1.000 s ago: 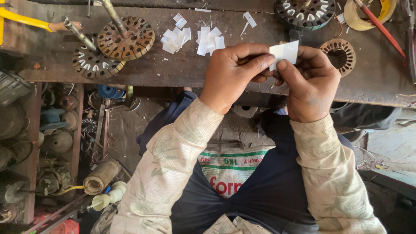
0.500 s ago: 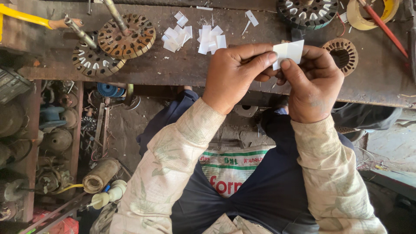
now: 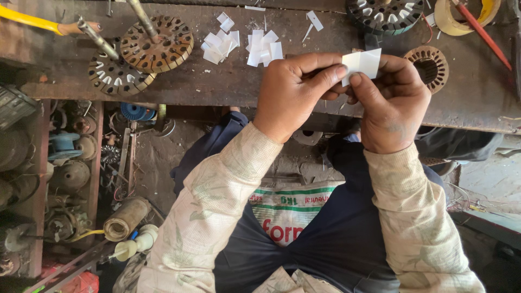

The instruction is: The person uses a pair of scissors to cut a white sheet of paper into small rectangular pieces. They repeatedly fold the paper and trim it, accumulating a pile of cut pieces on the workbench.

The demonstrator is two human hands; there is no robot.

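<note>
1. Together, the left hand point(image 3: 296, 92) and right hand point(image 3: 392, 106) pinch a small white paper slip point(image 3: 362, 63) between thumbs and forefingers; the fingers of both hands are closed on it.
2. That slip is held just above the near edge of the counter point(image 3: 217, 87), towards its right half.
3. More cut white paper pieces point(image 3: 239, 44) lie scattered on the counter near its far edge, left of the hands.
4. Two round slotted metal cores point(image 3: 142, 54) sit at the counter's left end, one overlapping the other.
5. A small ring-shaped core point(image 3: 429, 66) lies just right of the right hand.
6. A printed sack point(image 3: 287, 209) rests on the person's lap.
</note>
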